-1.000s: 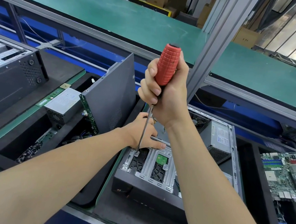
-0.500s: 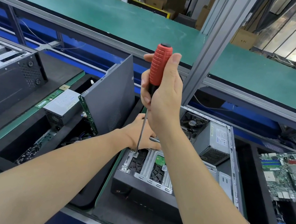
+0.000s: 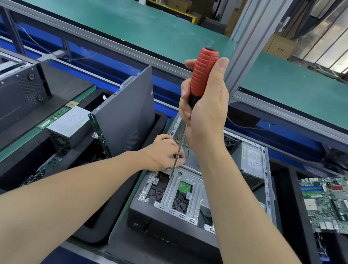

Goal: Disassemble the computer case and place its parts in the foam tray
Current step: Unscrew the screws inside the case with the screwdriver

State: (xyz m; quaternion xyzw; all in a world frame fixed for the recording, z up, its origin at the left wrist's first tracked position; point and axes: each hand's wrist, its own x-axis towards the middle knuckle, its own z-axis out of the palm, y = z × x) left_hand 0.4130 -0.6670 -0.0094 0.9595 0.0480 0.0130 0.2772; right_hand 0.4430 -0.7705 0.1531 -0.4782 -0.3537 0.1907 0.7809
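Head view: the computer case (image 3: 171, 228) lies on its side on a dark mat (image 3: 155, 259), open face up. It sits just right of the black foam tray (image 3: 97, 235), where a grey side panel (image 3: 127, 114) leans and a power supply (image 3: 71, 123) sits. The right hand (image 3: 205, 113) is wrapped round the red handle of a screwdriver (image 3: 203, 77), thumb up along the grip. The shaft stands upright with its tip down at the far-left part of the silver drive bracket (image 3: 168, 198). The left hand (image 3: 162, 152) rests at the bracket's far edge beside the shaft, fingers bent; whether they pinch anything I cannot tell.

The case looks like stiff sheet steel, fairly heavy, with thin edges that could cut, so it is best lifted by its outer walls with both hands. The bracket is probably light and rigid, but it carries a drive with a bare green board (image 3: 184, 186). It is better taken by its metal side rails than by the board. A loosened screw would be tiny and easy to drop.
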